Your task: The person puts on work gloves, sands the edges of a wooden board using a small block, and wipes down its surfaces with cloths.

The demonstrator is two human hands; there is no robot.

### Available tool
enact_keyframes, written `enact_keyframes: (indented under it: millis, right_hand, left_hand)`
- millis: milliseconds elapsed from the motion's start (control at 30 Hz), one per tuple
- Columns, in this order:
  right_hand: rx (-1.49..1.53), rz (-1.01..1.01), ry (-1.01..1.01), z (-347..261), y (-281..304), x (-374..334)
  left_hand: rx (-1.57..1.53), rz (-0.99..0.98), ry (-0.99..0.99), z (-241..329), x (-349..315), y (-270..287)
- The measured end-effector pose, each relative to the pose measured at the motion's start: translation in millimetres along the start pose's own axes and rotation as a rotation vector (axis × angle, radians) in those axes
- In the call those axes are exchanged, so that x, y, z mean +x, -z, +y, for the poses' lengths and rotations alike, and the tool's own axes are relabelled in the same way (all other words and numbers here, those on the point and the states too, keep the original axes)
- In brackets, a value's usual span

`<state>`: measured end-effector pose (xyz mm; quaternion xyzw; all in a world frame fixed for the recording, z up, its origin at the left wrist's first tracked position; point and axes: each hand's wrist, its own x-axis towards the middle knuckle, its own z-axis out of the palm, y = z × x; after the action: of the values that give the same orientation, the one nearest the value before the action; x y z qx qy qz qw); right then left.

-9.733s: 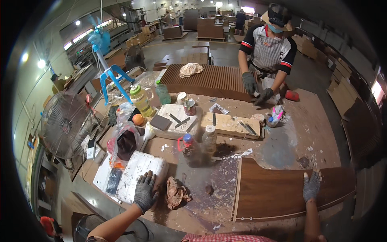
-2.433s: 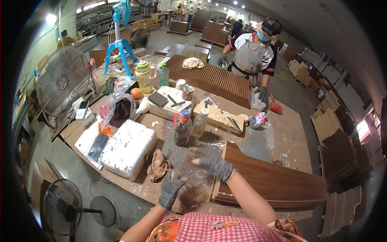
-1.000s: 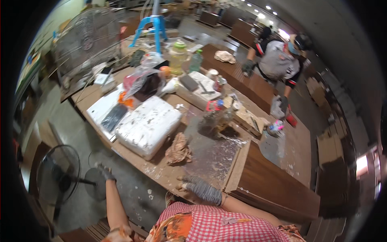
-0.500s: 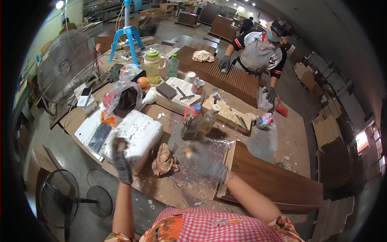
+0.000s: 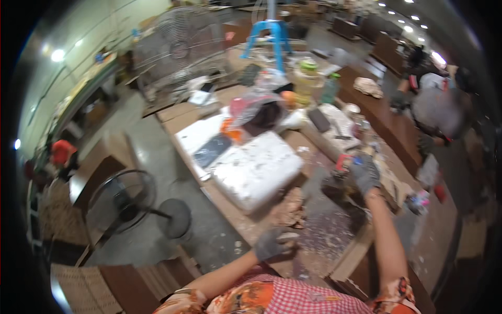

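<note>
My right hand [image 5: 365,174], in a grey glove, is closed round the upper part of a dark bottle [image 5: 334,186] with a blue cap and a red strap. The second bottle beside it is largely hidden by the hand. My left hand [image 5: 273,244], gloved too with bare fingertips, hovers low over the table's near side. Its fingers are partly bent and apart, and nothing shows in them. Just beyond it lies a crumpled brown cloth [image 5: 289,208], next to a paint-spotted white block [image 5: 256,170]. The picture is blurred by motion.
The worktable [image 5: 327,230] carries a plastic bag [image 5: 256,112], a green-lidded jug [image 5: 308,83] and a blue stand [image 5: 271,39]. A brown panel [image 5: 355,261] lies at my right. A co-worker [image 5: 436,104] stands across the table. Fans [image 5: 123,201] stand at the left.
My view has swung left, so the table sits further right. My right hand has reached forward and taken hold of the dark bottle. My left hand has moved from the white block to the near side.
</note>
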<state>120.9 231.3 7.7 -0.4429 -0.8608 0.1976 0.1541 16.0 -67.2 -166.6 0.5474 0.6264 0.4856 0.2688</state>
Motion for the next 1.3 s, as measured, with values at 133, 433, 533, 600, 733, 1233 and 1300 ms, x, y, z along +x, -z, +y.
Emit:
enact_keyframes:
  millis: [133,433,533,600,733,1233,1300]
  right_hand:
    - [-0.171,0.074,-0.057,25.4,-19.9,10.9]
    - [0.039,0.215,0.031,29.6,4.8,14.6]
    - [-0.01,0.21,0.03,-4.0,30.8,12.1]
    - [0.021,0.269,0.183,-17.4,49.2,13.3]
    - [0.02,0.444,0.314,-44.9,54.3,24.2]
    - [-0.017,0.111,0.112,-26.9,-29.6,45.2]
    - [0.061,0.178,0.1,-31.4,-34.8,37.8]
  left_hand:
    - [0.024,0.077,0.123,-7.9,0.1,-7.7]
    - [-0.208,0.054,0.08,9.6,9.2,-3.6]
    - [-0.16,0.041,0.242,21.3,11.2,7.6]
    - [-0.179,0.03,0.265,20.1,6.3,8.5]
    - [-0.133,0.018,0.213,-9.7,-2.2,2.1]
    - [0.219,-0.089,-0.017,9.0,20.0,-5.1]
    - [0.125,-0.045,0.001,1.7,13.4,-2.9]
